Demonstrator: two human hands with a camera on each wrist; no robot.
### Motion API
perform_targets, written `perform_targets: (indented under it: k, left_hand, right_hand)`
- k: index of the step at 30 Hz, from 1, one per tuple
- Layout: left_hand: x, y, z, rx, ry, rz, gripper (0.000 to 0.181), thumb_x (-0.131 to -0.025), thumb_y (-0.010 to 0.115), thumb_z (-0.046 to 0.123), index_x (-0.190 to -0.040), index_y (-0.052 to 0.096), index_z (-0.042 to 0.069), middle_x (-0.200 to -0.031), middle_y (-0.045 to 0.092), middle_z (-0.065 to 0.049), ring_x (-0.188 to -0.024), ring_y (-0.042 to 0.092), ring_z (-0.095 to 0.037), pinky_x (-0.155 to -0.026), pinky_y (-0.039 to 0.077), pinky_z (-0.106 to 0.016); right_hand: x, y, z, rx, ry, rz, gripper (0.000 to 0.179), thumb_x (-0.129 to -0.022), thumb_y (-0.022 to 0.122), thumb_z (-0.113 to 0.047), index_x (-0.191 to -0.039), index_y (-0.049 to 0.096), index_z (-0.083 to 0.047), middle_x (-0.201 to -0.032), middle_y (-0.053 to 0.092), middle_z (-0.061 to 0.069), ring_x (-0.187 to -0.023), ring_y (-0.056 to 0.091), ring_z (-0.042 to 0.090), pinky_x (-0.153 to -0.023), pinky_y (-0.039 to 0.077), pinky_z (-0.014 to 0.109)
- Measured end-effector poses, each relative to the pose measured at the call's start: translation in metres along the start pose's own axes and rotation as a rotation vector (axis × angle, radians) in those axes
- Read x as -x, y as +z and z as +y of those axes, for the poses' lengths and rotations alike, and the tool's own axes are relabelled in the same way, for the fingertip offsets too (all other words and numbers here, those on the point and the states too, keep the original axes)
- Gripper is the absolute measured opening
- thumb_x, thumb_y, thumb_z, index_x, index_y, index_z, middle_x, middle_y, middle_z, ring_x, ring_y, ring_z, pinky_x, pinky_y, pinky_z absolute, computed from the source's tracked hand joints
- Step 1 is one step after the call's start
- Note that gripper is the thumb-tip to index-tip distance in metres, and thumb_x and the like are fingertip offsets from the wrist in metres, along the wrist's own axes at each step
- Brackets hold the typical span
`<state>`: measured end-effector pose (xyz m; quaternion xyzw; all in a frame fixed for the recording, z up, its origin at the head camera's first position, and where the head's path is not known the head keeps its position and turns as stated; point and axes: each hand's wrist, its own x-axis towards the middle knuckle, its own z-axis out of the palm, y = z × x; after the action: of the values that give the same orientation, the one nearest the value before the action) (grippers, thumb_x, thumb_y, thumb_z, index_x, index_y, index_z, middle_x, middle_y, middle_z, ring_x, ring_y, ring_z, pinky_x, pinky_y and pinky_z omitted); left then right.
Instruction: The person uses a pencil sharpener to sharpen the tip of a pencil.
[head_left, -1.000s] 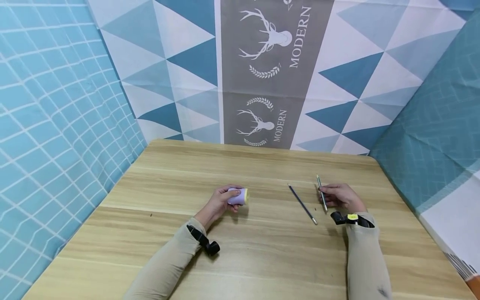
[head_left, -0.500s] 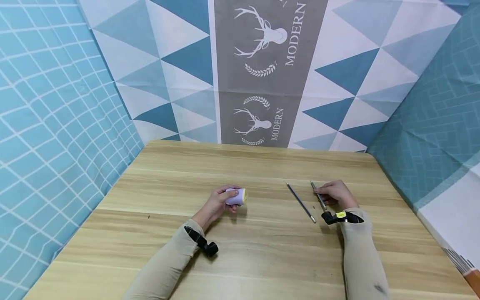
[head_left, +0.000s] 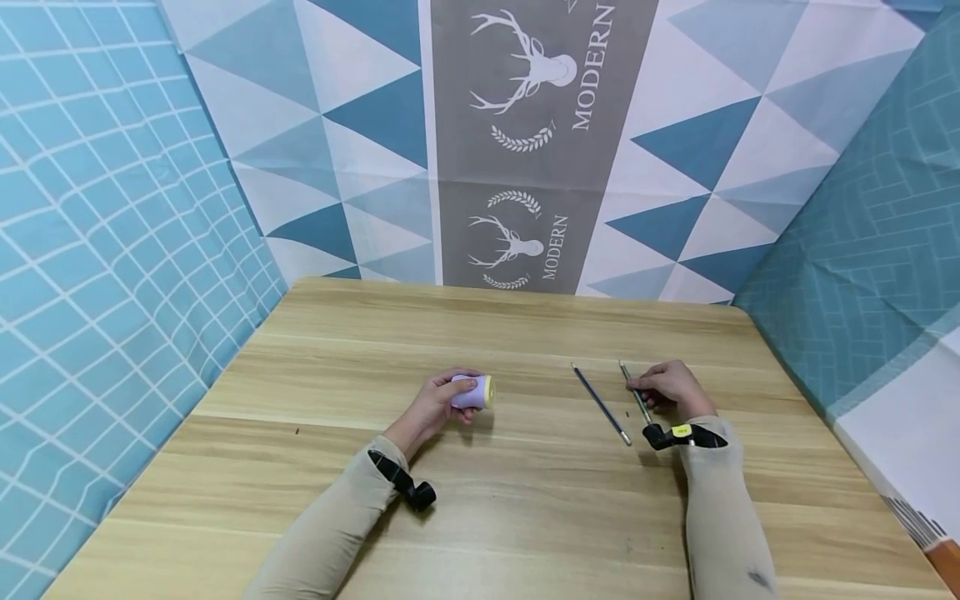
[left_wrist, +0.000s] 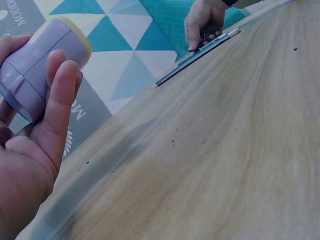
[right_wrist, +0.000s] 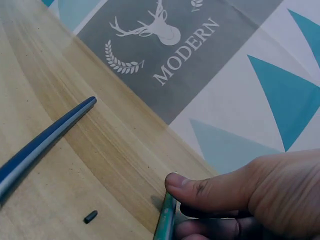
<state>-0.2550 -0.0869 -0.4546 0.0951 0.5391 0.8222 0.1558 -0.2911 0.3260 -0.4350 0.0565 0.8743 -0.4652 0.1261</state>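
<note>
In the head view my left hand [head_left: 435, 402] holds a lilac, barrel-shaped pencil sharpener [head_left: 468, 392] with a yellow end, raised off the table and lying sideways. The left wrist view shows its lilac barrel [left_wrist: 37, 70] up close, fingers and thumb around it. My right hand [head_left: 672, 387] pinches a green pencil [right_wrist: 166, 220] between thumb and fingers, low over the tabletop. Whether that pencil touches the wood I cannot tell. To its left a dark blue pencil [head_left: 600, 402] lies on the table, roughly parallel to it.
A small dark bit [right_wrist: 90, 216], like broken lead, lies between the two pencils. Another dark speck [head_left: 297, 431] is at the left of the wooden table [head_left: 480, 500]. Patterned cloth [head_left: 517, 150] hangs behind the table's back edge.
My right hand has brought the green pencil slightly left and lower, nearer the dark blue one and more in line with it. My left hand keeps its grip on the sharpener. The head view shifted slightly.
</note>
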Motion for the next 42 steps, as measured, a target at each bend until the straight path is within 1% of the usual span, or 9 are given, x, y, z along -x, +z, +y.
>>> perform_targets:
  k: [7, 11, 17, 23, 27, 30, 33, 37, 42]
  left_hand:
    - [-0.001, 0.0, -0.001, 0.0, 0.004, -0.005, 0.021, -0.09, 0.058, 0.005, -0.099, 0.073, 0.016, -0.078, 0.062, -0.015, -0.049, 0.061, -0.013, -0.046, 0.056, -0.023]
    - [-0.001, 0.0, 0.0, -0.003, 0.007, -0.004, 0.021, -0.09, 0.058, 0.006, -0.1, 0.073, 0.016, -0.079, 0.062, -0.015, -0.05, 0.062, -0.013, -0.047, 0.057, -0.023]
    - [0.0, -0.002, 0.0, -0.01, -0.001, 0.01, 0.021, -0.09, 0.058, 0.006, -0.102, 0.073, 0.015, -0.081, 0.062, -0.015, -0.051, 0.061, -0.013, -0.048, 0.057, -0.023]
    - [0.001, -0.003, 0.0, -0.013, -0.005, 0.015, 0.02, -0.09, 0.059, 0.007, -0.103, 0.073, 0.014, -0.083, 0.061, -0.016, -0.051, 0.061, -0.013, -0.048, 0.057, -0.023]
    - [0.001, -0.003, 0.0, -0.012, -0.004, 0.015, 0.02, -0.09, 0.059, 0.007, -0.104, 0.073, 0.012, -0.083, 0.061, -0.015, -0.05, 0.06, -0.013, -0.048, 0.056, -0.023]
    - [0.001, -0.003, 0.0, -0.012, -0.005, 0.015, 0.02, -0.09, 0.059, 0.007, -0.104, 0.073, 0.011, -0.083, 0.061, -0.015, -0.05, 0.06, -0.013, -0.048, 0.056, -0.023]
    - [0.001, -0.003, 0.0, -0.013, -0.009, 0.014, 0.02, -0.09, 0.059, 0.007, -0.104, 0.073, 0.011, -0.084, 0.061, -0.015, -0.05, 0.06, -0.013, -0.048, 0.056, -0.023]
    - [0.0, -0.003, -0.001, -0.014, -0.009, 0.013, 0.021, -0.09, 0.06, 0.007, -0.105, 0.073, 0.011, -0.085, 0.06, -0.016, -0.051, 0.061, -0.013, -0.048, 0.056, -0.023]
    - [-0.001, -0.003, -0.001, -0.011, -0.005, 0.014, 0.021, -0.089, 0.059, 0.007, -0.105, 0.073, 0.012, -0.084, 0.061, -0.016, -0.05, 0.061, -0.013, -0.048, 0.056, -0.024]
  right_hand:
    - [0.004, -0.005, -0.008, -0.06, 0.004, -0.023, 0.027, -0.094, 0.069, -0.019, -0.1, 0.068, 0.007, -0.069, 0.064, 0.004, -0.059, 0.061, 0.014, -0.053, 0.056, 0.028]
    - [0.007, -0.002, -0.024, -0.065, -0.045, -0.056, 0.033, -0.095, 0.067, -0.02, -0.106, 0.064, 0.011, -0.072, 0.065, 0.006, -0.06, 0.062, 0.015, -0.055, 0.057, 0.03]
    - [0.007, 0.012, -0.039, -0.037, -0.084, -0.152, 0.031, -0.095, 0.067, -0.021, -0.105, 0.066, 0.009, -0.075, 0.068, 0.006, -0.062, 0.065, 0.016, -0.057, 0.059, 0.032]
    - [0.003, 0.028, -0.036, -0.028, -0.073, -0.214, 0.026, -0.095, 0.068, -0.019, -0.099, 0.069, 0.006, -0.072, 0.068, 0.007, -0.061, 0.066, 0.017, -0.055, 0.06, 0.032]
    - [0.001, 0.038, -0.034, 0.0, -0.055, -0.195, 0.025, -0.09, 0.074, -0.021, -0.098, 0.072, 0.003, -0.071, 0.067, 0.005, -0.06, 0.063, 0.015, -0.055, 0.059, 0.031]
    - [0.0, 0.044, -0.034, 0.035, -0.035, -0.153, 0.024, -0.085, 0.079, -0.021, -0.095, 0.074, 0.001, -0.069, 0.065, 0.004, -0.059, 0.06, 0.015, -0.054, 0.058, 0.031]
    - [0.001, 0.047, -0.036, 0.092, -0.043, -0.109, 0.023, -0.081, 0.081, -0.018, -0.092, 0.074, 0.002, -0.067, 0.064, 0.005, -0.057, 0.06, 0.016, -0.053, 0.058, 0.031]
    - [0.004, 0.049, -0.039, 0.159, -0.061, -0.079, 0.02, -0.081, 0.081, -0.015, -0.09, 0.075, 0.002, -0.066, 0.064, 0.005, -0.057, 0.062, 0.016, -0.053, 0.059, 0.031]
    - [0.006, 0.051, -0.04, 0.197, -0.091, -0.078, 0.016, -0.081, 0.079, -0.012, -0.086, 0.075, 0.003, -0.063, 0.064, 0.003, -0.054, 0.061, 0.015, -0.052, 0.058, 0.03]
